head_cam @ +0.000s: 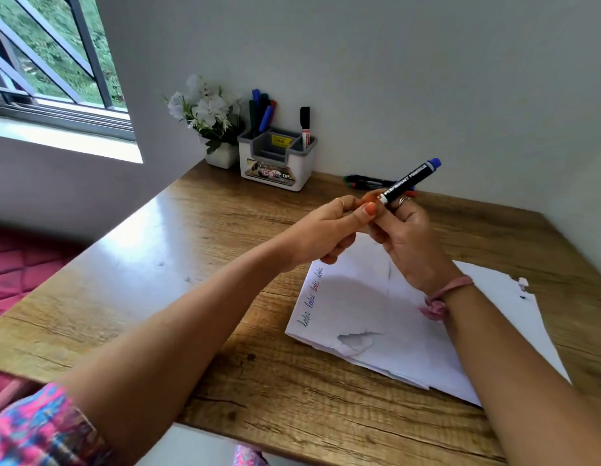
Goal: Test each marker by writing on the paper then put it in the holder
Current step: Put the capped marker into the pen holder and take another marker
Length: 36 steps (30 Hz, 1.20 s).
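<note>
Marker (408, 179), centre frame: right hand (406, 237) grips barrel; left hand (329, 230) pinches cap end. Likely uncapping: pull straight, keep tip above paper (376, 317).

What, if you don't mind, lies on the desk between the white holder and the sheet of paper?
In the head view, bare wooden desk runs from the holder to the paper; the loose markers lie off to the right.

Open path: I saw bare counter (198, 230) left of the paper (376, 317).
Obstacles: holder (275, 163), flower pot (221, 154), loose markers (369, 183) lined the wall.
</note>
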### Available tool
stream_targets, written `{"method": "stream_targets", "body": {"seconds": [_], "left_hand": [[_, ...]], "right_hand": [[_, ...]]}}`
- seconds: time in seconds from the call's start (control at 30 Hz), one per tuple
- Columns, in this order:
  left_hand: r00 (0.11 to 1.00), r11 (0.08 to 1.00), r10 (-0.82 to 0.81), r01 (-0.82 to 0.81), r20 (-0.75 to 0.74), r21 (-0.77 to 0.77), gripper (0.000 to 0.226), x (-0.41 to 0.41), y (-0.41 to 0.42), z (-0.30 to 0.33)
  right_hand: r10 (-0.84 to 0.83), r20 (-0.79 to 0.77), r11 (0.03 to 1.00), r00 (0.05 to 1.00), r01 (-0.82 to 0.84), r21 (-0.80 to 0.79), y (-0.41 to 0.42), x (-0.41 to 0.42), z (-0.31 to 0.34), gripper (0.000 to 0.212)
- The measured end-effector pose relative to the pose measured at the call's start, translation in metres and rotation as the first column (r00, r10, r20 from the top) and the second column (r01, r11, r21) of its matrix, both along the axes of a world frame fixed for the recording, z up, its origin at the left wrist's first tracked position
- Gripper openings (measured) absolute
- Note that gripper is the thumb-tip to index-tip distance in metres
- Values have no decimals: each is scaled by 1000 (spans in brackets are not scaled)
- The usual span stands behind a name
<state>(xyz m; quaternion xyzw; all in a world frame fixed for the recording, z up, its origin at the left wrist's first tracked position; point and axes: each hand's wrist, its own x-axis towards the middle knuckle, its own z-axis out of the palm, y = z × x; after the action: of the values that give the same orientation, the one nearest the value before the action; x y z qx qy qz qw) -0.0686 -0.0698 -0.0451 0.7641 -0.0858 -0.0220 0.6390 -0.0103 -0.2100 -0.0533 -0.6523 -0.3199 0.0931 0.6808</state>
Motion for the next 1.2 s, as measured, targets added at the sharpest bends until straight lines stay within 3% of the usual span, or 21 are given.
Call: {"method": "stream_targets", "body": {"seconds": [0.1, 0.23, 0.27, 0.33, 0.4, 0.57, 0.67, 0.83, 1.03, 1.2], "left_hand": [[1000, 997, 3, -3, -10, 83, 27, 0, 6, 2], [993, 957, 53, -20, -104, 290, 66, -1, 36, 6], [990, 915, 64, -7, -127, 403, 72, -2, 45, 8], [979, 746, 80, 66, -187, 663, 81, -4, 60, 10], [967, 582, 54, 173, -251, 794, 92, -4, 64, 11], [945, 461, 3, 288, -326, 840, 98, 1, 57, 7], [945, 441, 13, 288, -326, 850, 99, 2, 56, 4], [948, 431, 7, 283, -317, 857, 102, 0, 56, 6], [949, 429, 30, 271, -313, 862, 104, -2, 53, 8], [938, 395, 33, 305, -346, 867, 109, -3, 51, 10]], "right_hand": [[-51, 11, 999, 999, 51, 11, 1, -2, 1, 27], [-136, -59, 987, 989, 141, 82, 5, -6, 2, 23], [-144, -94, 982, 985, 154, 107, 5, -5, 3, 19], [-145, -136, 979, 980, 162, 124, 3, -4, 3, 9], [-142, -114, 982, 983, 155, 111, 2, -4, 0, 13], [-69, -17, 998, 997, 69, 11, 2, -6, 1, 14], [100, -33, 993, 994, -102, -64, -1, -12, 9, 16], [405, -119, 828, 907, -419, -373, -12, -31, 1, 15], [421, -63, 851, 905, -419, -316, -5, -48, -16, 16], [434, -8, 834, 901, -405, -374, 0, -48, -27, 16]]}}
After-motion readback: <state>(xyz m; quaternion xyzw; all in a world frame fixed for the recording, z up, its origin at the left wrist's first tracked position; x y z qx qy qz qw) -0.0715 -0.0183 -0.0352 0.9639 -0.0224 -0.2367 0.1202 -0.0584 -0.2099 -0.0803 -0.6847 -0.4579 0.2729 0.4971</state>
